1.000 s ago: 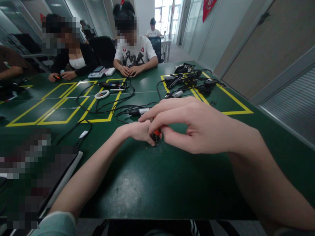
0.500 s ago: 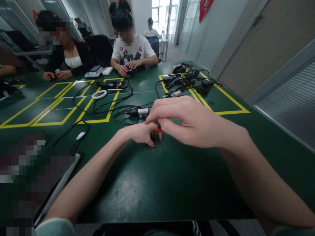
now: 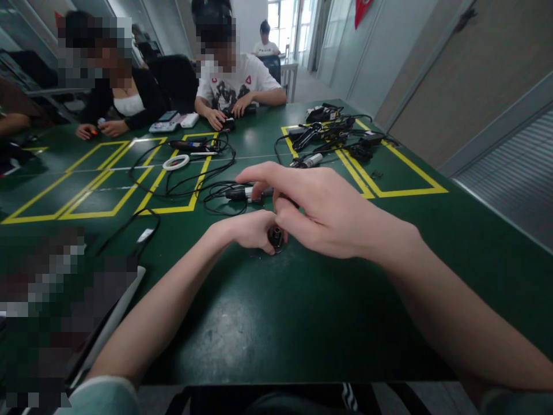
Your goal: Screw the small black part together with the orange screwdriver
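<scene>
The person's left hand [image 3: 254,230] is closed around a small dark round part [image 3: 277,235] with a metallic hollow at its centre, holding it down near the middle of the green table [image 3: 345,328]. The right hand [image 3: 330,213] arches just above and beside it, thumb and fingers curled inward over the part, with the index finger reaching out to the left. Whether anything is pinched between the right thumb and fingers I cannot tell (the hand's own knuckles cover that spot).

Just beyond the hands lies a black-and-silver cylindrical tool [image 3: 237,195] next to coiled black cable, partly hidden by the right fingers. Farther off, a white ring [image 3: 176,162] lies beside another loop of cable, near yellow tape outlines [image 3: 103,215]. To the right is a tangled heap of black adapters and cords [image 3: 322,134], with a silver cylinder [image 3: 313,160] at its near edge.

Across the table, a co-worker in a printed white T-shirt [image 3: 259,78] has both hands at a black object [image 3: 228,123]; a white device with a dark screen [image 3: 168,120] lies nearby.
</scene>
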`<state>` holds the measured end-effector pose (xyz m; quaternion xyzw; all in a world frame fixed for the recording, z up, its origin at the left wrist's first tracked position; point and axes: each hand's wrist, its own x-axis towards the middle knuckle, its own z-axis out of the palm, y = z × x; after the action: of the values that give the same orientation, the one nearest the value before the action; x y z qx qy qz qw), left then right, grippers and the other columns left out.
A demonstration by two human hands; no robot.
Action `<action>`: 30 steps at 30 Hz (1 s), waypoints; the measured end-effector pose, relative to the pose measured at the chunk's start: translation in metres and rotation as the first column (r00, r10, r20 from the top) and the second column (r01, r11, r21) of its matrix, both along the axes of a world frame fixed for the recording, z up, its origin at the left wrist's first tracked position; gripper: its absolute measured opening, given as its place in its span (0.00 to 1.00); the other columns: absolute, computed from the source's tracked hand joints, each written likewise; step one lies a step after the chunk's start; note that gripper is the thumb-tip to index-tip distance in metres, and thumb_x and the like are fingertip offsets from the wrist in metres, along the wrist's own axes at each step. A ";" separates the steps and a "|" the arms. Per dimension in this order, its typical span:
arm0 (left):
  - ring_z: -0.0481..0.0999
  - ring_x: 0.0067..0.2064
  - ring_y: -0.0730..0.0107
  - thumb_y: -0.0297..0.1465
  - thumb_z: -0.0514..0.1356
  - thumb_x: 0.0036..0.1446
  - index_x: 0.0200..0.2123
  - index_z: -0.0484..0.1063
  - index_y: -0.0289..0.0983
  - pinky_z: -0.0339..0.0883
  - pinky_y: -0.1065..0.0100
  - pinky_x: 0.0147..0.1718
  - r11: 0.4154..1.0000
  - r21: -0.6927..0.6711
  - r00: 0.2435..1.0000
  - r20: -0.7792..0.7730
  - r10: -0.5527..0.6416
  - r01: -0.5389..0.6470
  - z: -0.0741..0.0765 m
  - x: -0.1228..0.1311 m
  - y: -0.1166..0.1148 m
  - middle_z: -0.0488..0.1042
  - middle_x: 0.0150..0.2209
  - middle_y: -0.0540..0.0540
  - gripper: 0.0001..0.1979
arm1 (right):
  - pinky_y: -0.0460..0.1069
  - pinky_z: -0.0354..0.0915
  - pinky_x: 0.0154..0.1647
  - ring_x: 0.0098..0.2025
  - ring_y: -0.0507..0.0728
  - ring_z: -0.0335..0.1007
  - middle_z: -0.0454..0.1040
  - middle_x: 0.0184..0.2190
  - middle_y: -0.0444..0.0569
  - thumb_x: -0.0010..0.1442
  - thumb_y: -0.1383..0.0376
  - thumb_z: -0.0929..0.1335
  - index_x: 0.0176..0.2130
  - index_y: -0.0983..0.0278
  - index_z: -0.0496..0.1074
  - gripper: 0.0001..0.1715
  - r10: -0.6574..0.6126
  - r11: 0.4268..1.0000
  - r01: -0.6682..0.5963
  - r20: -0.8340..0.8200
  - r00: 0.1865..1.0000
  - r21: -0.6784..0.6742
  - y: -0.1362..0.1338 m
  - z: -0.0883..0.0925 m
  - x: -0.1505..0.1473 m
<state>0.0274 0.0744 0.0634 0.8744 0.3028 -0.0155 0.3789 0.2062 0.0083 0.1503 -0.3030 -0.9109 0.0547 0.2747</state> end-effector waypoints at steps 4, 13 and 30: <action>0.82 0.41 0.62 0.25 0.69 0.48 0.44 0.80 0.36 0.74 0.67 0.42 1.000 0.010 1.000 -0.030 -0.001 0.001 -0.003 0.000 0.002 0.83 0.40 0.48 0.17 | 0.50 0.60 0.37 0.38 0.59 0.77 0.83 0.38 0.52 0.74 0.58 0.62 0.47 0.66 0.78 0.19 -0.154 0.985 0.146 0.093 0.984 0.092 0.002 0.002 0.001; 0.81 0.47 0.58 0.29 0.70 0.51 0.44 0.79 0.34 0.75 0.64 0.48 1.000 -0.031 1.000 0.002 0.001 -0.001 0.003 -0.008 0.004 0.83 0.43 0.45 0.15 | 0.49 0.63 0.41 0.41 0.56 0.73 0.79 0.45 0.53 0.66 0.69 0.64 0.50 0.67 0.74 0.15 0.112 0.993 -0.113 -0.073 0.991 -0.015 0.003 -0.001 0.004; 0.81 0.42 0.62 0.27 0.72 0.48 0.47 0.79 0.35 0.74 0.65 0.45 0.997 -0.073 1.000 -0.005 -0.013 0.013 -0.008 -0.003 0.008 0.82 0.40 0.47 0.20 | 0.51 0.49 0.34 0.28 0.54 0.63 0.73 0.26 0.47 0.71 0.57 0.64 0.36 0.64 0.77 0.19 -0.220 0.974 0.217 0.061 0.974 0.062 0.002 0.003 0.003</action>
<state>0.0241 0.0824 0.0557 0.8619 0.2974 -0.0314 0.4096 0.2097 0.0106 0.1530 -0.3953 -0.8819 -0.0111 0.2565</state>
